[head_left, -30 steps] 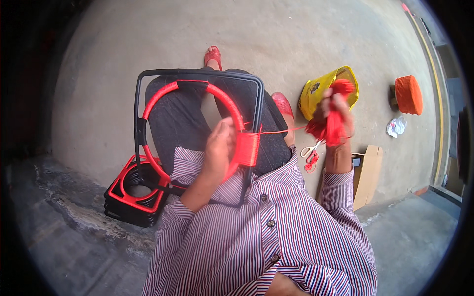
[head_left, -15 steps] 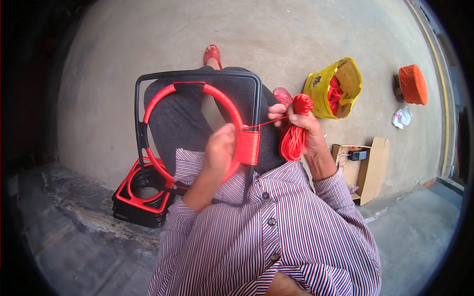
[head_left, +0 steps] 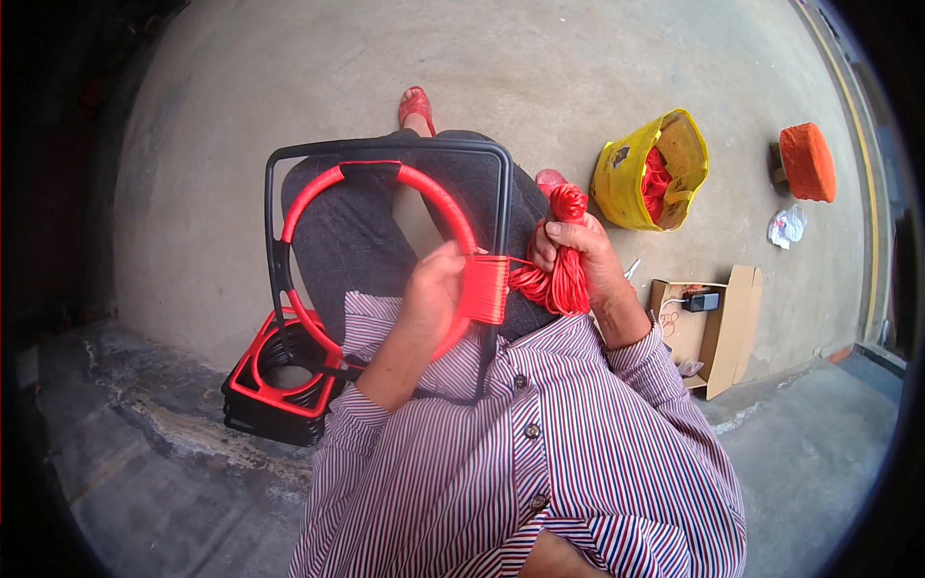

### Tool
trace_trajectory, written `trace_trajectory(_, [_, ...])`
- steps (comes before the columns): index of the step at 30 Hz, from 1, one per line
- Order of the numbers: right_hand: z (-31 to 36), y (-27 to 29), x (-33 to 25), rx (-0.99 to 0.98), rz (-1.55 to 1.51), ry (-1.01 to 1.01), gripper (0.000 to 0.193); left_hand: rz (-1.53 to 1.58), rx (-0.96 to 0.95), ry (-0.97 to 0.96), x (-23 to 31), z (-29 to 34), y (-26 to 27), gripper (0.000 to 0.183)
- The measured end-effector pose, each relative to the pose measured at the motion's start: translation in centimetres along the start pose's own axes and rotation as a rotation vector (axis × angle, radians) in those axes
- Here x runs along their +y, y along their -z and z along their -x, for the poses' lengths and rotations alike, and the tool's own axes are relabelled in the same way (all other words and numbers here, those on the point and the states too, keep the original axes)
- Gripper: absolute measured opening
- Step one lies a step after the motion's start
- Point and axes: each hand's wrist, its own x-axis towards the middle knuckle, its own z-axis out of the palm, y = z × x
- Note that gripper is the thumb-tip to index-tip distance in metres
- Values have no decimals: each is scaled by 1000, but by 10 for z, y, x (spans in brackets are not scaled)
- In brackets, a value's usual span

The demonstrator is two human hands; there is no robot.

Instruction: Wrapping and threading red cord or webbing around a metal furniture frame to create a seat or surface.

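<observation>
A black square frame (head_left: 388,146) with a round inner ring lies across my lap. Red cord wraps much of the ring (head_left: 303,204). A wide red wound band (head_left: 485,289) joins the ring to the frame's right side. My left hand (head_left: 436,289) is closed on the ring just left of this band, its fingertips at the band's upper edge. To the right, my right hand (head_left: 586,252) grips a looped hank of red cord (head_left: 568,275) below its bunched top. Loops of the hank hang close to the band, and a strand runs between them.
On the floor at left sits a stack of similar black frames (head_left: 279,414), the top one red-wrapped. Off to the right stand a yellow bag (head_left: 621,183) of red cord, an open cardboard box (head_left: 729,332) with a black adapter, a crumpled plastic bag (head_left: 787,226) and an orange-topped stool (head_left: 807,164).
My right hand has come a little left and lower with the hank. The strand that was stretched straight to the band is now short and slack. My left hand stays at the ring.
</observation>
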Motion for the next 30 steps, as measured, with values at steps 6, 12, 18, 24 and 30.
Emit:
trace_trajectory(6, [6, -4, 0, -74, 160, -31, 11, -6, 30, -8, 2, 4, -7, 28])
trace_trajectory(12, [5, -5, -1, -94, 131, -55, 11, 55, -18, 1, 5, 5, -10, 27])
trace_trajectory(18, [5, -3, 0, -128, 133, -43, 11, 11, 1, -42, 6, 4, -12, 27])
trace_trajectory(24, [2, 38, -6, -62, -35, -5, 15, 22, 16, -42, 6, 3, -1, 24])
trace_trajectory(30, [27, 254, -9, 617, -459, 270, 19, 84, -25, -36, 9, 3, 0, 19])
